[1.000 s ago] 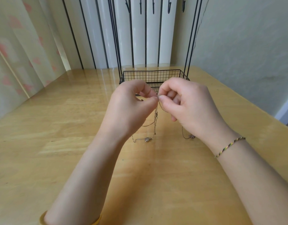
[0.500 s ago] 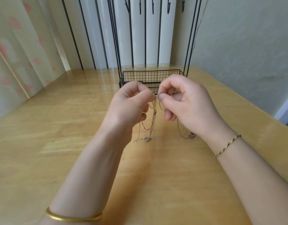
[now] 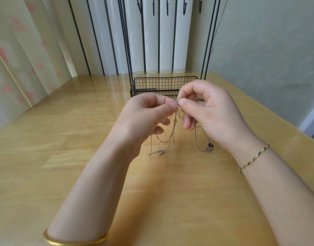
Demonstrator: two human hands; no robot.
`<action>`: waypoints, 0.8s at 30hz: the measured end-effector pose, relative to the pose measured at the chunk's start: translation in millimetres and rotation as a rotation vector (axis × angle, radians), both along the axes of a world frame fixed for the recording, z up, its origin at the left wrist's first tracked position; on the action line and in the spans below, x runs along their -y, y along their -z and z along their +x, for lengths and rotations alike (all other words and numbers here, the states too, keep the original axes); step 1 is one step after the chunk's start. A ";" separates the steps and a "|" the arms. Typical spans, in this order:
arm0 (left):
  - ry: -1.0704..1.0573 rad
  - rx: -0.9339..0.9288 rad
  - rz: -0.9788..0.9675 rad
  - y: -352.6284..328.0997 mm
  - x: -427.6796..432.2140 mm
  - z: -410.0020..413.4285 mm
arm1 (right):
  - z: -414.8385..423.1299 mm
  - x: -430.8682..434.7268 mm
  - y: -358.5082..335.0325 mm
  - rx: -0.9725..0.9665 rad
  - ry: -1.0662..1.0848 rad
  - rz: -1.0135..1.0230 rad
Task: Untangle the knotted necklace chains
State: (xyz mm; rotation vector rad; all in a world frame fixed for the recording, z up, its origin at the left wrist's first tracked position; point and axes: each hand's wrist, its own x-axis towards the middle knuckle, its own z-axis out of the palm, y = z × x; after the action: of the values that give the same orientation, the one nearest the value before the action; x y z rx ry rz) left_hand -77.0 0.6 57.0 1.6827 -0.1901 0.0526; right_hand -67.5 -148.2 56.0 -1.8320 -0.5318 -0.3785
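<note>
Thin silver necklace chains point(image 3: 167, 139) hang in tangled loops between my two raised hands above the wooden table point(image 3: 64, 148). My left hand point(image 3: 145, 118) pinches the chains with thumb and forefinger at the top of the tangle. My right hand point(image 3: 211, 114) pinches them at the same spot, fingertip to fingertip with the left. One small pendant point(image 3: 160, 152) lies on the table below the left hand. A second pendant point(image 3: 209, 147) with a dark bead rests under the right hand. A clasp point(image 3: 175, 121) hangs in the middle strand.
A black wire basket point(image 3: 152, 86) on a tall wire stand with hooks point(image 3: 153, 9) stands just behind my hands. A wall runs along the table's right side, and a curtain hangs at the left. I wear a gold bangle point(image 3: 74, 241) and a woven bracelet point(image 3: 253, 158).
Both hands have stayed pinched together at the knot and shifted slightly. The hanging loops have spread out, and the middle strands now hang lower and wider.
</note>
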 end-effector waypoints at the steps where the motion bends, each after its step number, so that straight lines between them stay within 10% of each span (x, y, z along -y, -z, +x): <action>1: -0.010 0.022 0.015 0.6 0.7 -0.1 | 0.0 -0.2 0.2 -0.002 -0.003 0.001; 24: -0.146 -0.095 -0.354 2.3 -1.6 9.0 | 3.6 2.8 1.8 -0.160 -0.050 0.143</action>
State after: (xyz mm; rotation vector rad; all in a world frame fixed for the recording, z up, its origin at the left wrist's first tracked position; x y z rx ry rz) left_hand -68.0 2.3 54.7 1.3394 0.0148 0.1093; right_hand -63.9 -151.0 54.1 -1.6911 -0.4283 -0.2281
